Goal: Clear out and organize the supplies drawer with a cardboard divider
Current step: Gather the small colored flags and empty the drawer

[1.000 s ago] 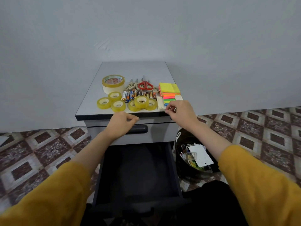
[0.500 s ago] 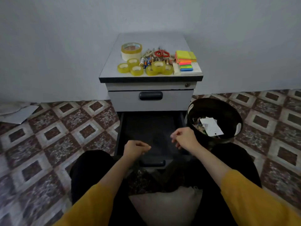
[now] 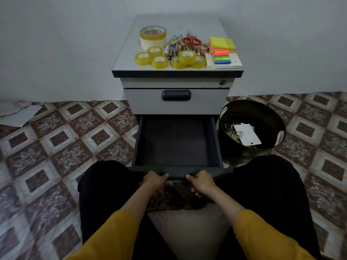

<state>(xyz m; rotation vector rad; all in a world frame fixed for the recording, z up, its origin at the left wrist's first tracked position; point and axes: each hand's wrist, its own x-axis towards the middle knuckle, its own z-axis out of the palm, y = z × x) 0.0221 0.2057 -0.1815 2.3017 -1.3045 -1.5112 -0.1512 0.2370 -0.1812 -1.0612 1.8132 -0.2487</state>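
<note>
The dark lower drawer (image 3: 177, 141) of the grey cabinet (image 3: 176, 102) is pulled out and holds nothing visible. My left hand (image 3: 155, 180) and my right hand (image 3: 201, 181) both grip its front edge, fingers curled under the front panel. On the cabinet top lie a big tape roll (image 3: 153, 37), several small yellow tape rolls (image 3: 159, 61), batteries (image 3: 172, 51), red scissors (image 3: 191, 41) and stacked sticky notes (image 3: 221, 49). No cardboard divider is in view.
A black round bin (image 3: 251, 111) with paper scraps stands right of the drawer. White paper (image 3: 18, 115) lies on the patterned floor at far left. My knees flank the drawer, with a cushion (image 3: 187, 229) between them. The upper drawer (image 3: 176, 94) is closed.
My hands came down from the cabinet top, hovered over the open drawer, and now grip its front edge. My view has pulled back and tilted down.
</note>
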